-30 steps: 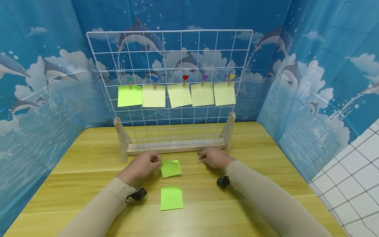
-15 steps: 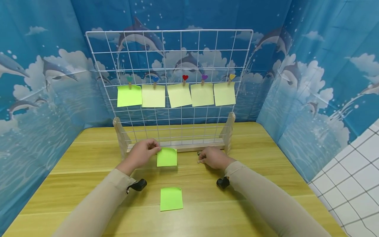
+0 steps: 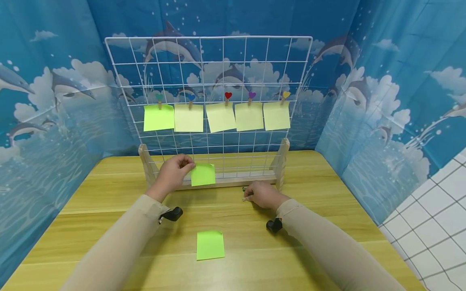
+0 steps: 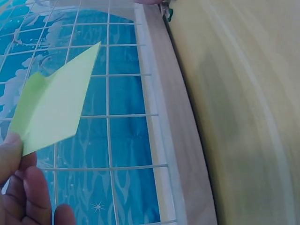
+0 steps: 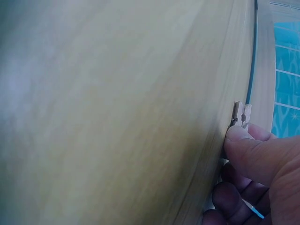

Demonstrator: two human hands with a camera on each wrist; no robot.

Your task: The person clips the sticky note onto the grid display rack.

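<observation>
My left hand pinches a bright green sticky note by its upper left corner, in front of the lowest rows of the white wire grid. In the left wrist view the raised note slants away from the thumb, one edge bent. Down by the grid's wooden base, my right hand holds a small wooden clothespin between thumb and forefinger; its jaw end points out past the fingertips. A dark green bit shows beside those fingers. Another green sticky note lies flat on the table.
Along the grid's middle hang a green note and several pale yellow notes, each under a heart-topped clothespin. Wooden feet support the grid on the wooden table. Dolphin-patterned curtains enclose the back and sides.
My left hand has lifted the green note off the table and carried it up and slightly left, to the lower part of the grid. The right hand stays in place.
</observation>
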